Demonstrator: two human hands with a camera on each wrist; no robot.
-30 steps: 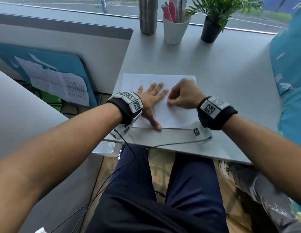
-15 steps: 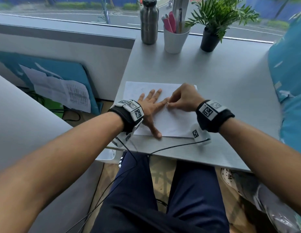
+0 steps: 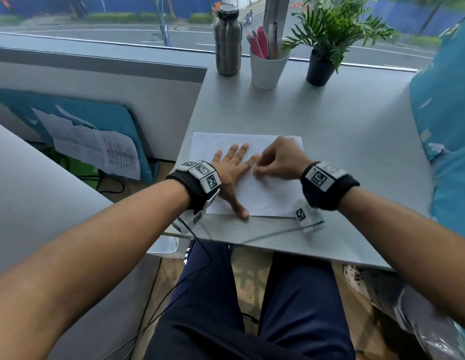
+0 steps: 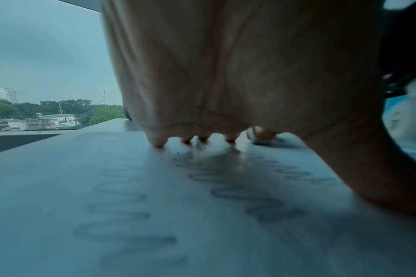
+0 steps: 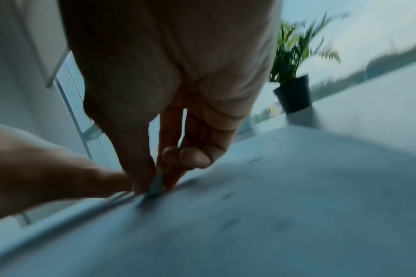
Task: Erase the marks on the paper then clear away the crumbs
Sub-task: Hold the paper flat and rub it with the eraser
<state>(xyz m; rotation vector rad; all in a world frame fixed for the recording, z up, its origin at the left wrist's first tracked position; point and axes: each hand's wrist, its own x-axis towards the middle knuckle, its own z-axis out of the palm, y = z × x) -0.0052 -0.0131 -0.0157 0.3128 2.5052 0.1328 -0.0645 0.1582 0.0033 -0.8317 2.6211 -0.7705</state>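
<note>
A white sheet of paper (image 3: 267, 196) lies on the grey table (image 3: 343, 141) near its front edge. Faint pencil scribbles (image 4: 128, 209) run across the paper (image 4: 59, 187). My left hand (image 3: 232, 167) lies flat on the sheet with fingers spread, holding it down. My right hand (image 3: 260, 168) is curled beside the left index finger and pinches a small eraser (image 5: 155, 184) against the paper (image 5: 297, 206). Dark crumbs (image 5: 228, 195) are scattered on the sheet near the eraser. In the head view the eraser is hidden under the right hand.
At the back of the table stand a steel bottle (image 3: 227, 40), a white cup of pens (image 3: 267, 66) and a potted plant (image 3: 327, 42). A blue cushion (image 3: 444, 118) borders the right side. The table's left edge drops to the floor. Cables (image 3: 265, 235) hang from the wristbands.
The right hand with the eraser has shifted slightly across the sheet beside the left index finger. The left hand stays flat on the paper. The head camera has tilted up a little.
</note>
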